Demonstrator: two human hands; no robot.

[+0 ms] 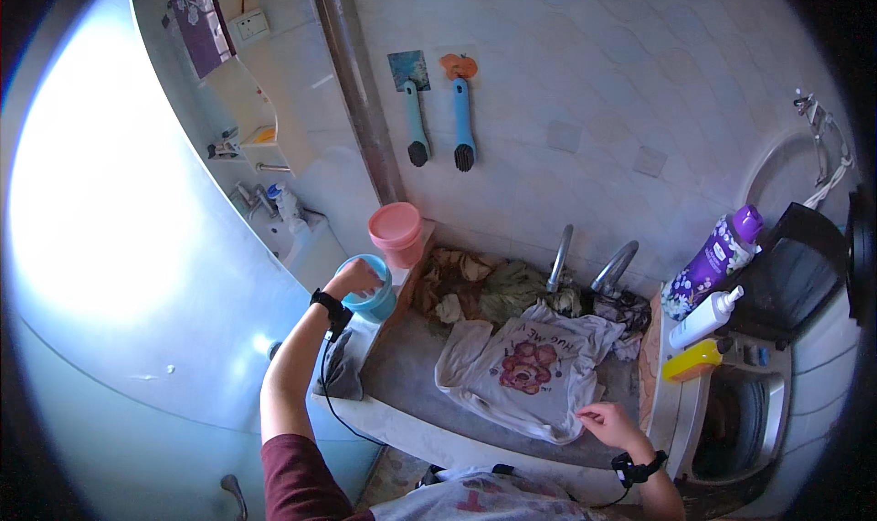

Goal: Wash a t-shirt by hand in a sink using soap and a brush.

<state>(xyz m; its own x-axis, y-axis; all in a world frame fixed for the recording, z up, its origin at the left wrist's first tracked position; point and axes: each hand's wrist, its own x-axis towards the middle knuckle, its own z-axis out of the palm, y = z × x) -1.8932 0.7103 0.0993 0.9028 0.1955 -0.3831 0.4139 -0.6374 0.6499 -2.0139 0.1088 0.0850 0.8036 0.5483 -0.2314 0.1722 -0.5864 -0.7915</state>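
My left hand point(360, 278) reaches into the mouth of a light blue plastic bucket point(379, 309) on the sink ledge. Its fingers are curled, and whether they hold anything is hidden. A white long-sleeved shirt point(479, 377) with a pink bear print and lettering lies spread on the grey floor of the wash sink point(404, 363). At the shirt's lower right edge is my right hand point(608, 425), thumb and forefinger close together. I cannot tell whether they pinch the fabric.
A lidded pink bucket point(397, 237) stands behind the blue one. Wet garments point(514, 288) are heaped below two faucets point(562, 257). A purple laundry bottle point(712, 264), a white pump bottle point(706, 317) and a yellow bottle point(695, 360) sit rightward, beside a top-loading washing machine point(774, 404). Two brushes point(464, 124) hang above.
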